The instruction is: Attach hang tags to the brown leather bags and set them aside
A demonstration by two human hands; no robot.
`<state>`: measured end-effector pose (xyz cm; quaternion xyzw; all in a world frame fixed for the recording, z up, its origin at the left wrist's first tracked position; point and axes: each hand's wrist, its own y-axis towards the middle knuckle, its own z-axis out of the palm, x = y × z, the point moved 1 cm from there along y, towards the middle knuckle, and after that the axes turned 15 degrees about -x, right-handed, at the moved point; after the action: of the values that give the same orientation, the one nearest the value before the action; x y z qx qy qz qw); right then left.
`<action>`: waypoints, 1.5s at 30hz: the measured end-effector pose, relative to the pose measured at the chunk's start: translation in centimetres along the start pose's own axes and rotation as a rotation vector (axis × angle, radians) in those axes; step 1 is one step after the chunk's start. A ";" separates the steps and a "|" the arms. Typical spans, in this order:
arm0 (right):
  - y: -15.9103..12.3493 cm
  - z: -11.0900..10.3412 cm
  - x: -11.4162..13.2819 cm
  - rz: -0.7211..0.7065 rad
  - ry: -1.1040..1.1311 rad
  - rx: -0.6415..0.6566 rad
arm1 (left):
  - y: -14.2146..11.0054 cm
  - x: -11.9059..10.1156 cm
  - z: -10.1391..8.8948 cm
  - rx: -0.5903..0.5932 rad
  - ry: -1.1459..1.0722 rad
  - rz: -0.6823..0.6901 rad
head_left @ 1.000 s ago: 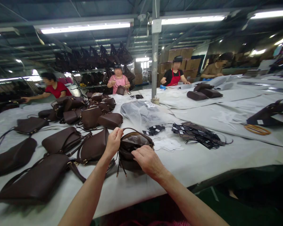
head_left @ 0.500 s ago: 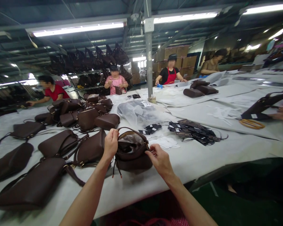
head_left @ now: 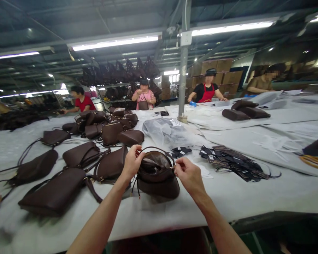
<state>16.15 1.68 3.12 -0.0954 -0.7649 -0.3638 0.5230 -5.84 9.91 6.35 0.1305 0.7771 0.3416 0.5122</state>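
Dark-brown handbag (head_left: 158,186) stood open-mouthed on the white-covered table (head_left: 214,203), between both hands. Left hand (head_left: 132,163) pinched its left rim, possibly the strap (head_left: 155,147) too; fingers obscured the exact hold. Right hand (head_left: 189,175) pinched the opposite side. Even, light tension suited the soft mouth.

1. Your left hand (head_left: 134,162) is bare, with slender fingers.
2. Your right hand (head_left: 189,174) is bare too; fingernail details are too small to tell.
3. Your left forearm (head_left: 100,215) is uncovered, narrow at the wrist, thicker toward the picture's lower edge.
4. Your right forearm (head_left: 219,218), likewise uncovered, has the same tapering shape.
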 end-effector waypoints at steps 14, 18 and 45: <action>-1.8 0.0 2.0 0.000 -0.070 0.018 | -8.3 -6.9 5.5 0.282 0.503 0.466; -2.6 -0.4 0.6 -0.021 0.082 0.005 | -8.0 -7.0 5.1 0.334 0.578 0.477; -5.4 2.7 -2.2 -0.237 -0.016 -0.012 | -6.6 -4.6 2.3 -0.048 0.454 0.449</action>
<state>12.31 0.05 -1.81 -0.0103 -0.7727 -0.4268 0.4697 -0.78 3.45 4.65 0.2069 0.8150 0.4848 0.2406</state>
